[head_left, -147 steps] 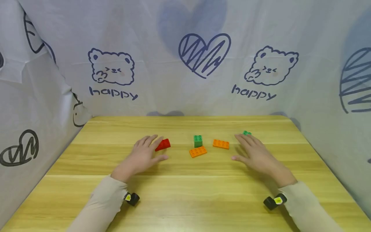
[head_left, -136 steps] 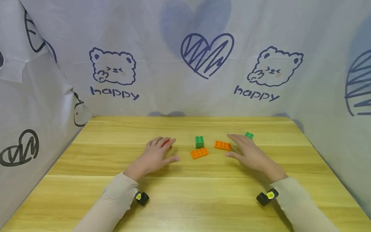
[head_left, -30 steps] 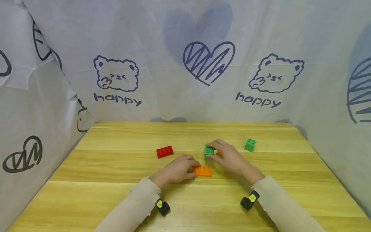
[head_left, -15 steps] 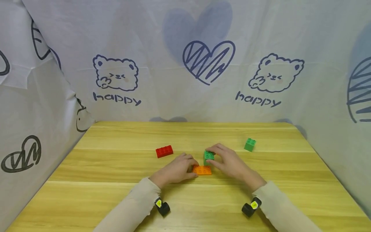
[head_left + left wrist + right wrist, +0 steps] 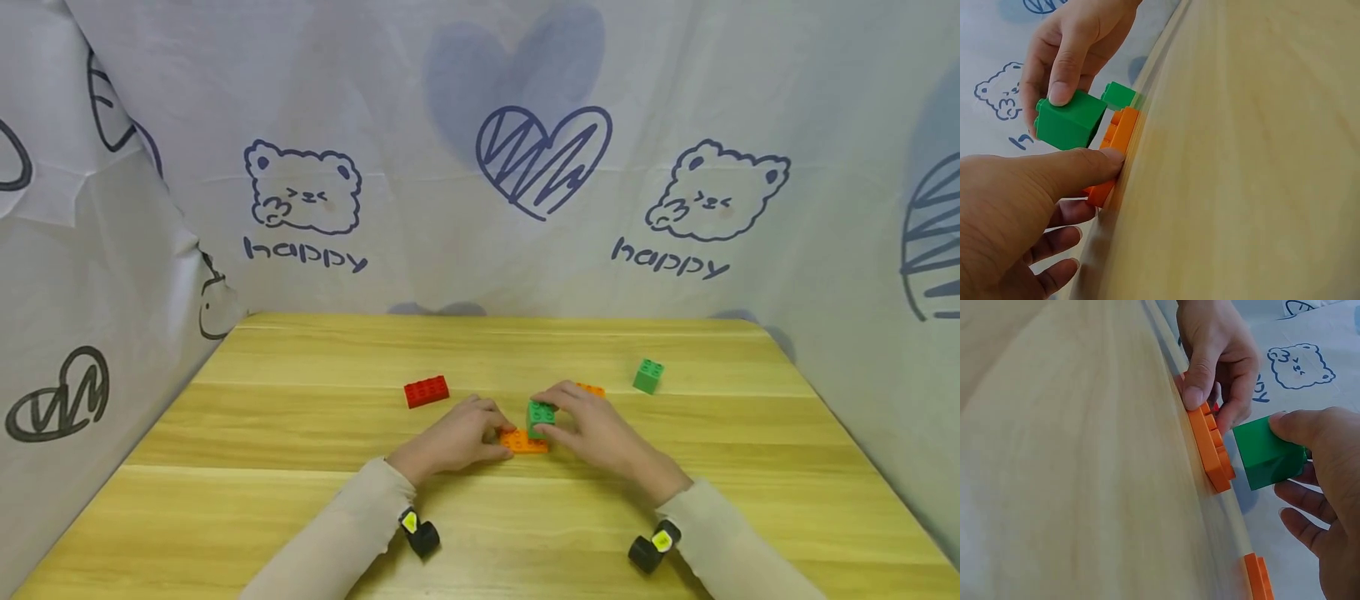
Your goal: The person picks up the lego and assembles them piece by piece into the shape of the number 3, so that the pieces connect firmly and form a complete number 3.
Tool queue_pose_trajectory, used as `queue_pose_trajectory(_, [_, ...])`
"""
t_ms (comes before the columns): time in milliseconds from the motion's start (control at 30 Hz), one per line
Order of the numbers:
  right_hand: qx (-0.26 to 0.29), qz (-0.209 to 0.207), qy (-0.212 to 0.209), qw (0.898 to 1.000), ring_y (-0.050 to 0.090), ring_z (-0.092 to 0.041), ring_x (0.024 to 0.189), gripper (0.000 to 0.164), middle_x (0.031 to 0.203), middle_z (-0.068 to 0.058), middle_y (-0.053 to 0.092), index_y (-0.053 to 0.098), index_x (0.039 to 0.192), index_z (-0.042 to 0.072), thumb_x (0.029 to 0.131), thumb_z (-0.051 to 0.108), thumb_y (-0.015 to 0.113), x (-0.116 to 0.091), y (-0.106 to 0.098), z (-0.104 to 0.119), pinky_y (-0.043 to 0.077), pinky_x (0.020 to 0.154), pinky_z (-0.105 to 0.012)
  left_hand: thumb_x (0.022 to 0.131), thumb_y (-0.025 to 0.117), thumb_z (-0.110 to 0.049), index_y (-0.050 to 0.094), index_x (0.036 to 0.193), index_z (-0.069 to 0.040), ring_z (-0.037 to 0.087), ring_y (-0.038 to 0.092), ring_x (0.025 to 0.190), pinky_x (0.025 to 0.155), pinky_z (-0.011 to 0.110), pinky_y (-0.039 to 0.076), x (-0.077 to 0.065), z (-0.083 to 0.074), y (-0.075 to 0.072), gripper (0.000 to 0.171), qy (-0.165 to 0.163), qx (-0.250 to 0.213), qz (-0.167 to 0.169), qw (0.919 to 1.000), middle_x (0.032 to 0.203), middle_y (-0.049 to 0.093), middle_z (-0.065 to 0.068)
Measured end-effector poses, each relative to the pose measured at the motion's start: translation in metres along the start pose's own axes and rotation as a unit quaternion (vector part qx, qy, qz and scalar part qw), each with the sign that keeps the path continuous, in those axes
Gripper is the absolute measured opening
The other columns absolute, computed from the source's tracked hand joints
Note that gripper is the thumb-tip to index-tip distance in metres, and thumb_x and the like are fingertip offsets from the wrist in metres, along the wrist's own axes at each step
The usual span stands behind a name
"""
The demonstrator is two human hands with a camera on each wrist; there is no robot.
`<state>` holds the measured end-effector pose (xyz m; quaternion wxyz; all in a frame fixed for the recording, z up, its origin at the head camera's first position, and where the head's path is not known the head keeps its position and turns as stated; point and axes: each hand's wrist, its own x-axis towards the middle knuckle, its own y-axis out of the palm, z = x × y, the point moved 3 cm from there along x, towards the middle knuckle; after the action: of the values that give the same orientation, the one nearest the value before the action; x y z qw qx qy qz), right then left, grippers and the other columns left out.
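Note:
My left hand pinches the left end of a flat orange building brick that lies on the table, studs up. Between thumb and fingers my right hand holds a square green building brick by its sides. In the right wrist view a gap shows between this green brick and the studs of the orange brick. The left wrist view has the green brick slightly tilted above the right part of the orange brick.
A red brick lies to the left, beyond my left hand. Behind my right hand a second orange brick is partly hidden. Another green brick stands at the back right. A printed cloth hangs behind the wooden table.
My right hand has carried the green brick towards me, from behind the orange brick to over it. The second orange brick shows more behind it. My left hand keeps its place.

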<state>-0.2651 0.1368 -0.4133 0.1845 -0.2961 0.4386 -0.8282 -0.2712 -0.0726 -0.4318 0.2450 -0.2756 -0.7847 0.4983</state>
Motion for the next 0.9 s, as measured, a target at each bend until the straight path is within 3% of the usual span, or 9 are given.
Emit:
queue_pose_trajectory(667, [-0.003,0.018,-0.007,1.0,0.059,-0.015,0.106,0.04,0.119,0.005,0.059,0.063,0.127,0.014,0.093,0.036,0.068,-0.0027,0.0064,0.0024,0.05,0.091,-0.039,0.088,0.075,-0.033,0.072,0.116,-0.011,0.016,0.052,0.093,0.082,0.029,0.045,0.0027,0.0011,0.0,0.036,0.0,-0.001,-0.002,1.0,0.107,0.064,-0.001])
queue_pose_trajectory(900, [-0.004,0.023,-0.005,1.0,0.06,-0.014,0.104,0.038,0.118,0.005,0.06,0.064,0.125,0.016,0.092,0.035,0.07,-0.0033,0.0059,0.003,0.051,0.09,-0.037,0.087,0.076,-0.033,0.073,0.114,-0.011,0.014,0.053,0.091,0.08,0.028,0.045,0.0043,0.0018,0.0015,0.035,-0.019,-0.022,0.002,0.9996,0.105,0.064,-0.002])
